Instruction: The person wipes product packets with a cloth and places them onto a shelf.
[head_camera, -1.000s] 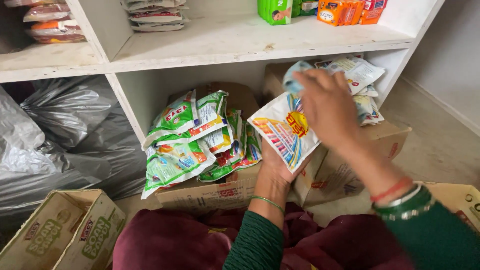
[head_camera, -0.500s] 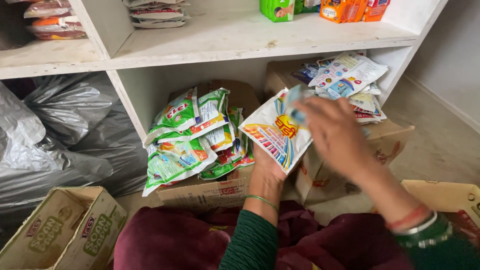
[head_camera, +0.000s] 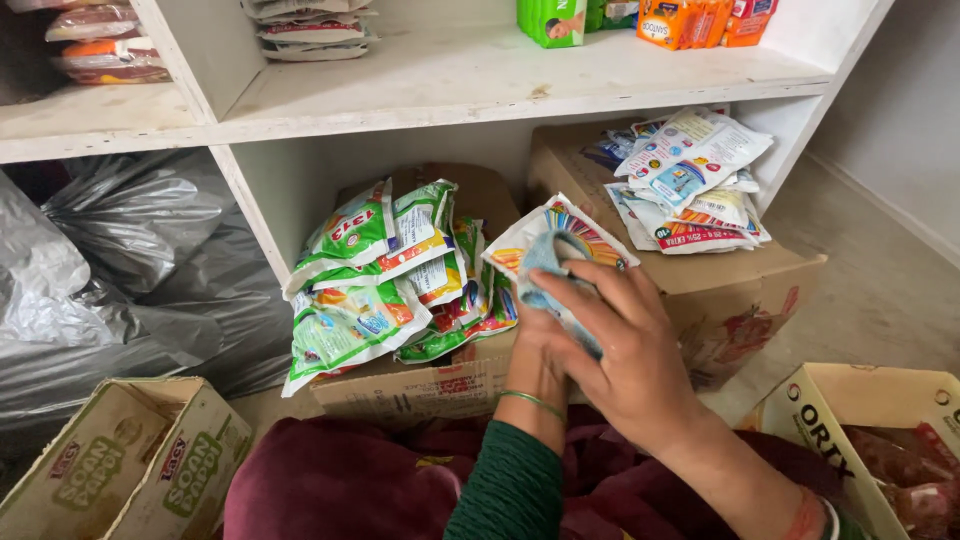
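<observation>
Head view: a colourful packet (head_camera: 560, 235) sits in the middle of the frame, held by the left hand (head_camera: 535, 340) from below. The right hand (head_camera: 625, 350) presses a blue cloth (head_camera: 550, 262) on it. Green packets (head_camera: 375, 270) lie left.

Shop – stocked shelves (head_camera: 480, 80), pkt stacks (head_camera: 385, 270).
</observation>
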